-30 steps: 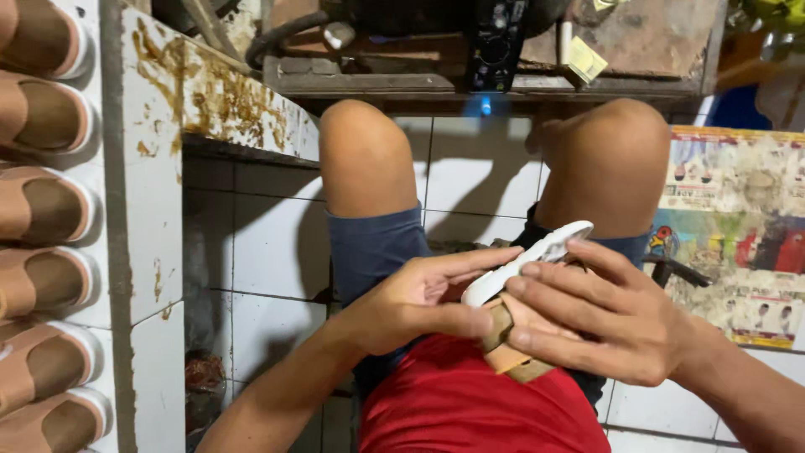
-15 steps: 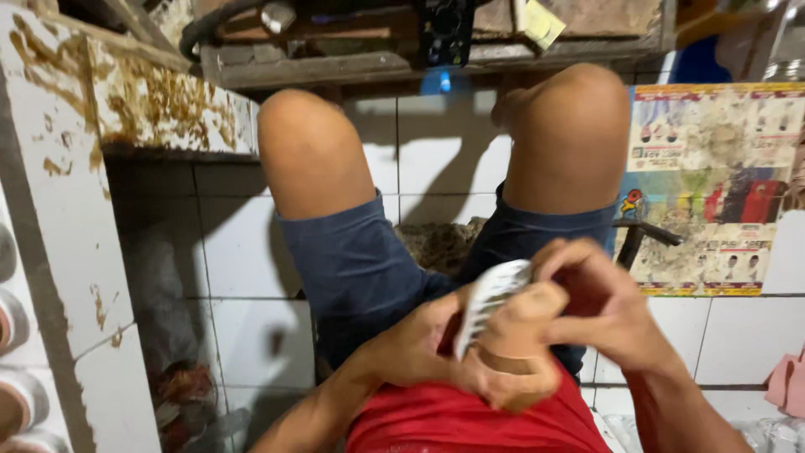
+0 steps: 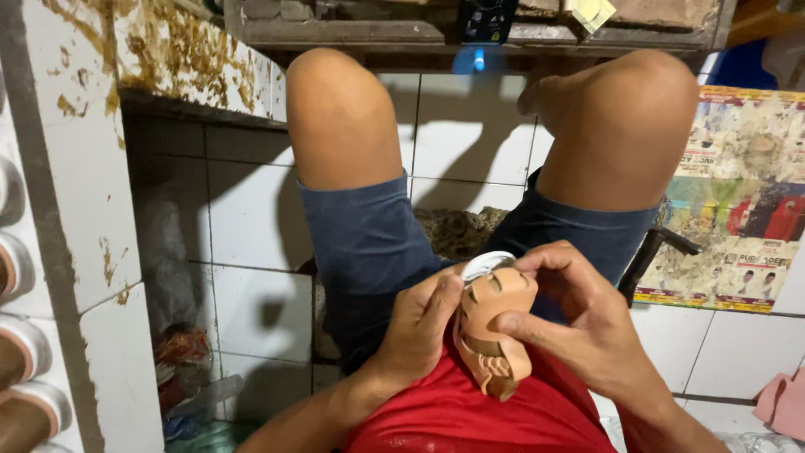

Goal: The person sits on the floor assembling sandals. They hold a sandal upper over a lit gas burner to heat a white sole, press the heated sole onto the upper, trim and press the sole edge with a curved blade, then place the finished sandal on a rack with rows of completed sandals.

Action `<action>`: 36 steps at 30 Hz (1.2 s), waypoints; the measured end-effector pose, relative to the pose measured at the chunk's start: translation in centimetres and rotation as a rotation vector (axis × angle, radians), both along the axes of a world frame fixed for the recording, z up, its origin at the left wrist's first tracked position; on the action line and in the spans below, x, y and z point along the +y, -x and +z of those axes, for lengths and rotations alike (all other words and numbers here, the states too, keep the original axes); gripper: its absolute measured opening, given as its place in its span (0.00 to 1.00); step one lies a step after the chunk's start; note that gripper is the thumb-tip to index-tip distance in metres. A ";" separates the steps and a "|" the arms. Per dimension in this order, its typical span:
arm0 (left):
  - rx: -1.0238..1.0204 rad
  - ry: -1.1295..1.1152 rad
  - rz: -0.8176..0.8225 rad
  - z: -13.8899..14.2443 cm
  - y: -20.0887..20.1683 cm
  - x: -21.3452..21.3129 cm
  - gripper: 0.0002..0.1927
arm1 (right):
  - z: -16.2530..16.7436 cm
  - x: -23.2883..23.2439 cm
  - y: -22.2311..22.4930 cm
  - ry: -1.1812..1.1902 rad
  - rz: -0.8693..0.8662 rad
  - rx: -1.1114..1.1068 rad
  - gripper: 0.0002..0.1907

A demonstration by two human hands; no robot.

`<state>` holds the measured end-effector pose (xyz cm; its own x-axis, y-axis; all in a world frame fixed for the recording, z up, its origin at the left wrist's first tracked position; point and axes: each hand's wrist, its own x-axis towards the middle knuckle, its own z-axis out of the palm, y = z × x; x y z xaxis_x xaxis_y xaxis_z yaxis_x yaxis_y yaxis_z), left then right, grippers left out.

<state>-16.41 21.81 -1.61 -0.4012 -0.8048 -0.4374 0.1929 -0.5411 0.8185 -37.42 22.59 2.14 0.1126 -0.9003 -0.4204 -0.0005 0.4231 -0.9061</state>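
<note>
A small tan shoe (image 3: 495, 331) with a white sole edge and a woven strap rests in my lap, above a red shirt. My left hand (image 3: 415, 331) grips its left side, thumb pressed on the upper. My right hand (image 3: 587, 323) wraps its right side, fingers curled over the toe and along the strap. Both hands hold the shoe between my bare knees, over blue shorts.
A stained white tiled ledge (image 3: 75, 168) stands at the left, with several tan shoes (image 3: 17, 369) lined up at its edge. A workbench shelf (image 3: 503, 33) runs along the top. Colourful printed paper (image 3: 738, 201) covers the wall at right. A plastic bag (image 3: 184, 369) lies on the tiled floor.
The shoe has been turned in my hands, so its tan upper now faces me instead of the white sole. The view has shifted right, away from the shoe row.
</note>
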 end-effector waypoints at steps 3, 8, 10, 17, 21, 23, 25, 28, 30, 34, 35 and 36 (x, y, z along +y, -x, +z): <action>0.005 0.033 0.075 -0.2 0.2 0.4 0.24 | 0.5 -0.1 -0.4 0.044 0.014 0.037 0.26; -0.166 0.132 0.051 -1.1 -0.1 1.2 0.24 | 1.5 -0.4 -1.0 0.070 0.031 0.114 0.25; -0.177 0.144 0.037 -1.4 -0.3 1.5 0.25 | 2.0 -0.4 -1.1 0.075 0.059 0.200 0.25; -0.147 0.120 -0.007 -1.6 -0.9 1.7 0.26 | 2.4 -0.2 -1.3 0.189 0.119 0.373 0.24; -0.177 0.138 -0.068 -1.5 -1.3 1.7 0.28 | 1.9 0.7 -1.4 0.222 0.116 0.421 0.26; -0.176 0.169 -0.059 -1.4 -1.4 1.7 0.27 | 1.3 1.2 -1.7 0.243 0.079 0.409 0.26; -0.121 0.172 -0.047 -1.1 -1.3 1.7 0.25 | 0.7 1.8 -2.0 0.270 0.021 0.358 0.27; 0.026 0.140 -0.033 -0.5 -1.3 1.5 0.23 | -0.5 2.3 -2.2 0.246 -0.078 0.202 0.33; 0.107 0.122 -0.039 0.0 -1.6 1.3 0.27 | -1.1 2.4 -2.2 0.193 -0.093 0.091 0.38; 0.158 -0.028 -0.004 0.6 -1.3 0.7 0.29 | -2.4 1.6 -1.3 -0.021 -0.004 -0.139 0.46; 0.261 -0.107 0.085 0.6 -0.8 0.3 0.31 | -2.8 1.3 -1.2 -0.074 0.022 -0.282 0.47; 0.370 -0.182 0.170 0.6 -0.3 -0.2 0.32 | -3.2 1.1 -1.1 -0.123 0.046 -0.420 0.48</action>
